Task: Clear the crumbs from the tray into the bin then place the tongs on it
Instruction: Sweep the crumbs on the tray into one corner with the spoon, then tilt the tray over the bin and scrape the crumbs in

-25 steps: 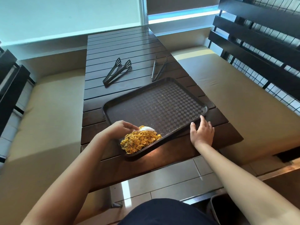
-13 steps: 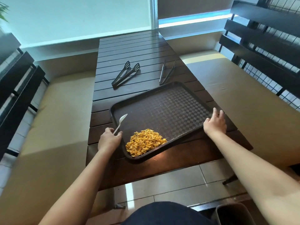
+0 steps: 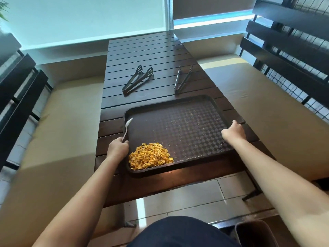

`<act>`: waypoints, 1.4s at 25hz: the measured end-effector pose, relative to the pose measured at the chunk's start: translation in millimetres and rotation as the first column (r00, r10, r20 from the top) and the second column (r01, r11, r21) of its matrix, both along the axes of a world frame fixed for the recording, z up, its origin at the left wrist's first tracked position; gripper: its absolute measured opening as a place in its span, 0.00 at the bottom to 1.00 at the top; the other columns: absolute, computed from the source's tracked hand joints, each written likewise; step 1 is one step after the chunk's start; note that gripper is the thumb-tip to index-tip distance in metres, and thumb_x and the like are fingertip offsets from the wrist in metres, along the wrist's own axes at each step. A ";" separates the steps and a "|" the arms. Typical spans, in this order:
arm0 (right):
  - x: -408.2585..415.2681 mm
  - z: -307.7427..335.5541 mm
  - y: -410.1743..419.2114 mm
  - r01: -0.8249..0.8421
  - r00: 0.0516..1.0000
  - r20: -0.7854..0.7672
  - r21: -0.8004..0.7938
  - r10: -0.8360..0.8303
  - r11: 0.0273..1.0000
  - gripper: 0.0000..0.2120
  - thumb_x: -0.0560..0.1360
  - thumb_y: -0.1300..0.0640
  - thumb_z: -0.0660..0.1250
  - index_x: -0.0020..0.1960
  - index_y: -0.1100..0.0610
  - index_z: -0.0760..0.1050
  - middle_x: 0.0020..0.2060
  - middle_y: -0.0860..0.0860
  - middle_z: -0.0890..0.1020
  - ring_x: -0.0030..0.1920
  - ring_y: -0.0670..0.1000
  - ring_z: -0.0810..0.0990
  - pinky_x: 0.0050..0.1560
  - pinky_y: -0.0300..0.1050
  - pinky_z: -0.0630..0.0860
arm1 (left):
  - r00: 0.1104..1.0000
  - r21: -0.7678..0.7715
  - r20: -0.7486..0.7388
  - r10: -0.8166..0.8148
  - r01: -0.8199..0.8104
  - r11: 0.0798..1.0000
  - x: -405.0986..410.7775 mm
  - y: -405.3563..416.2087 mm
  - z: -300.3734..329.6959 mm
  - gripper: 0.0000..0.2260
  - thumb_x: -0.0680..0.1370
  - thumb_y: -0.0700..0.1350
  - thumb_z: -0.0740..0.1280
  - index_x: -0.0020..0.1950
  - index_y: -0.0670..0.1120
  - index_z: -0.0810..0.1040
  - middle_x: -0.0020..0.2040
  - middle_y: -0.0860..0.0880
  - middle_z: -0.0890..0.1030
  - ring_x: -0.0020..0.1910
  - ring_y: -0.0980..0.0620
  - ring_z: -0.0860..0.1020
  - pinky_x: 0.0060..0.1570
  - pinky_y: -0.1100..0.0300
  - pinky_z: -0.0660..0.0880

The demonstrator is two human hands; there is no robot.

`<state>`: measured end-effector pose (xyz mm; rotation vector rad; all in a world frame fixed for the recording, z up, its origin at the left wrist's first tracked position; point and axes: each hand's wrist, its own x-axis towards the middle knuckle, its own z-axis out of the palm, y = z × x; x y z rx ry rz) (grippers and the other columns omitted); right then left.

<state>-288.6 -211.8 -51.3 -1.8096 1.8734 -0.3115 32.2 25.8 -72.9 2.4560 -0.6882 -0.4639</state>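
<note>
A dark checkered tray [image 3: 187, 111] lies on the slatted wooden table. A heap of yellow-orange crumbs [image 3: 150, 155] sits in its near left corner. My left hand [image 3: 117, 147] is at the tray's left rim and grips a white plastic spoon [image 3: 127, 126] that points up and away. My right hand [image 3: 233, 131] grips the tray's right rim. Two pairs of tongs lie beyond the tray: black slotted tongs [image 3: 138, 79] on the left and slim metal tongs [image 3: 183, 78] on the right. A dark bin [image 3: 254, 232] shows at the bottom right on the floor.
The table [image 3: 147, 50] runs away from me between two beige cushioned benches [image 3: 58, 125]. Dark slatted backrests [image 3: 288, 50] flank both sides. Tiled floor [image 3: 187, 198] lies under the table's near edge. My dark-clothed lap is at the bottom centre.
My left hand has lifted the spoon off the crumb heap and moved to the tray's left rim. My right hand has curled round the right rim. The tray now lies squarer to me.
</note>
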 end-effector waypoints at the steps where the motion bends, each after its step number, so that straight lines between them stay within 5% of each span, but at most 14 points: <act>1: -1.6 1.1 0.8 0.020 1.000 0.013 0.013 -0.020 1.000 0.26 0.72 0.59 0.62 0.69 0.63 0.64 0.67 0.61 0.69 0.66 0.62 0.69 0.63 0.52 0.68 | 1.000 0.005 0.000 -0.009 0.009 1.000 3.1 -1.3 -0.6 0.13 0.78 0.46 0.60 0.60 0.44 0.77 0.56 0.41 0.79 0.56 0.41 0.75 0.50 0.56 0.69; 5: -13.3 8.7 3.2 0.065 0.993 0.097 0.025 -0.067 0.998 0.20 0.73 0.61 0.62 0.64 0.64 0.71 0.64 0.60 0.74 0.63 0.60 0.72 0.60 0.46 0.70 | 1.000 0.017 -0.018 -0.025 0.025 1.000 16.9 -6.4 -1.7 0.14 0.78 0.46 0.60 0.62 0.44 0.76 0.58 0.41 0.79 0.57 0.41 0.75 0.52 0.55 0.69; 10: -27.0 23.8 11.2 0.076 0.982 0.158 0.188 -0.106 0.979 0.22 0.77 0.59 0.60 0.69 0.62 0.65 0.68 0.59 0.69 0.66 0.60 0.69 0.62 0.47 0.67 | 0.997 0.003 -0.056 -0.052 0.052 0.999 26.4 -26.7 6.0 0.13 0.78 0.44 0.62 0.60 0.44 0.77 0.53 0.41 0.81 0.51 0.42 0.77 0.50 0.54 0.72; 14: -46.8 35.6 15.6 0.128 0.963 0.197 0.262 -0.182 0.957 0.19 0.78 0.55 0.58 0.63 0.66 0.70 0.61 0.62 0.76 0.60 0.62 0.75 0.56 0.48 0.72 | 0.990 -0.012 -0.084 -0.113 0.112 0.994 29.7 -55.2 23.3 0.12 0.77 0.43 0.64 0.59 0.42 0.78 0.50 0.41 0.81 0.48 0.43 0.78 0.50 0.55 0.74; 18: -67.6 40.2 16.8 0.260 0.878 0.322 0.302 -0.354 0.917 0.20 0.78 0.54 0.60 0.63 0.67 0.70 0.58 0.63 0.77 0.55 0.63 0.77 0.55 0.52 0.74 | 0.993 -0.160 0.000 -0.116 0.115 0.980 17.2 -75.7 57.9 0.13 0.76 0.50 0.65 0.55 0.44 0.80 0.51 0.41 0.82 0.48 0.43 0.79 0.50 0.53 0.74; 21: -76.0 45.0 15.9 0.381 0.793 0.382 0.300 -0.475 0.875 0.20 0.79 0.55 0.59 0.65 0.67 0.67 0.61 0.62 0.76 0.59 0.61 0.76 0.54 0.47 0.72 | 0.989 -0.325 0.142 0.036 0.013 0.946 -11.2 -84.4 87.4 0.15 0.76 0.53 0.62 0.57 0.46 0.77 0.49 0.41 0.80 0.49 0.41 0.77 0.45 0.55 0.68; 24: -80.3 50.1 12.8 0.499 0.662 0.475 0.299 -0.580 0.814 0.20 0.79 0.55 0.59 0.66 0.66 0.67 0.62 0.60 0.75 0.56 0.59 0.76 0.47 0.44 0.69 | 0.975 -0.532 -0.071 0.209 -0.214 0.819 -56.6 -94.0 103.8 0.20 0.75 0.54 0.63 0.63 0.44 0.70 0.51 0.42 0.77 0.54 0.42 0.76 0.48 0.55 0.68; 27: -81.5 56.4 14.5 0.569 0.627 0.498 0.233 -0.599 0.789 0.18 0.79 0.56 0.58 0.65 0.66 0.69 0.61 0.60 0.76 0.55 0.60 0.77 0.45 0.45 0.70 | 0.899 -0.584 -0.410 0.152 -0.387 0.714 -118.6 -101.8 95.7 0.23 0.75 0.53 0.66 0.64 0.41 0.68 0.59 0.40 0.74 0.57 0.45 0.74 0.53 0.56 0.69; 32: -85.8 56.6 23.9 0.612 0.531 0.563 0.261 -0.633 0.746 0.18 0.79 0.55 0.57 0.63 0.66 0.70 0.60 0.61 0.76 0.57 0.61 0.77 0.53 0.50 0.75 | 0.785 -0.489 -0.618 0.033 -0.417 0.766 -202.9 -115.0 75.4 0.27 0.73 0.59 0.67 0.64 0.42 0.69 0.60 0.41 0.75 0.57 0.43 0.75 0.58 0.47 0.73; 35: -89.4 52.8 34.5 0.615 0.496 0.582 0.288 -0.645 0.734 0.18 0.79 0.55 0.58 0.62 0.67 0.71 0.60 0.62 0.77 0.58 0.62 0.77 0.57 0.52 0.73 | 0.733 -0.507 -0.678 -0.052 -0.415 0.756 -231.0 -122.0 68.7 0.28 0.71 0.58 0.69 0.65 0.43 0.69 0.59 0.43 0.76 0.56 0.44 0.76 0.47 0.55 0.76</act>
